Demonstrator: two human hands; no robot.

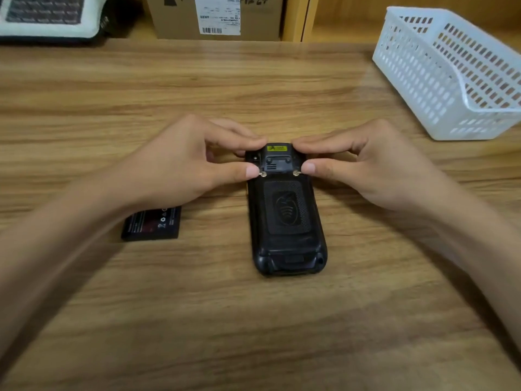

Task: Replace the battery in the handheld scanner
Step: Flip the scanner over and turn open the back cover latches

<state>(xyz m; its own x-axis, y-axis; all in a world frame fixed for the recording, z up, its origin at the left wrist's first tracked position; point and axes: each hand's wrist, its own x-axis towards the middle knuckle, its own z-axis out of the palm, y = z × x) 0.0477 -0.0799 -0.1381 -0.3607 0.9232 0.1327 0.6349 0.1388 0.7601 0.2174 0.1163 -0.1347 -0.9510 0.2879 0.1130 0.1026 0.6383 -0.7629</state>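
Left hand [180,165] and right hand [363,162] mirror each other at the far end of the scanner [286,210]: each is half-curled, index finger hooked over the scanner's far edge, thumb tip pressed by a small metal latch, left latch [263,174] w/ left thumb, right latch [296,173] w/ right thumb. Neither hand lifts anything; they pinch the scanner's top corners. Prob. both latches get worked together so the back cover frees or locks evenly; which, can't tell.

Scanner lies face down at table [253,88] centre, long axis near-to-far. Black body, textured rubber pad w/ embossed logo mid-back, yellow label at far end, cover on.

A loose battery [152,224] lies flat just left of it, partly under the left wrist. White basket [451,71] sits far right, well apart.
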